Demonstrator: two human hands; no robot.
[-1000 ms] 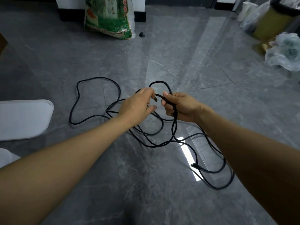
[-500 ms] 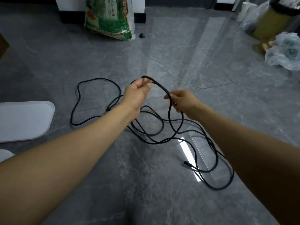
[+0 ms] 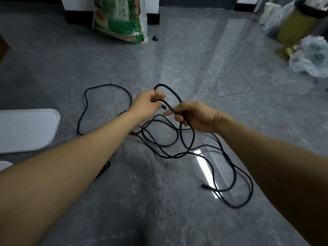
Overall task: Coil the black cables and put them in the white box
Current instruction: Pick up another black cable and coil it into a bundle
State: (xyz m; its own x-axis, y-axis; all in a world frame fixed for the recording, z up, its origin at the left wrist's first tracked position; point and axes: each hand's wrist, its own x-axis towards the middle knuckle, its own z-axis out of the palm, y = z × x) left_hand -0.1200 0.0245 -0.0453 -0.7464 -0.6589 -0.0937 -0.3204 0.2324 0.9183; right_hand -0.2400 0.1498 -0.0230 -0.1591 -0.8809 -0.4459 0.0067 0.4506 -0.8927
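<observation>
Both hands closed in at frame center: left hand [image 3: 148, 105] & right hand [image 3: 197, 116] each gripping black cable [image 3: 170, 144], small loop arcing btwn them.

Both hands — left hand [image 3: 145, 105], right hand [image 3: 197, 116] — grip black cable [image 3: 170, 153].

We have a single view, from a camera worn on the person's head; it looks forward and down over both forearms, which enter from the bottom corners, toward the grey tiled floor [image 3: 221, 71]; the two hands sit close below the lens near mid-frame; the wide angle bends the edges, and the far wall base [image 3: 78, 16] runs along the top; no second view shares this scene.
</observation>
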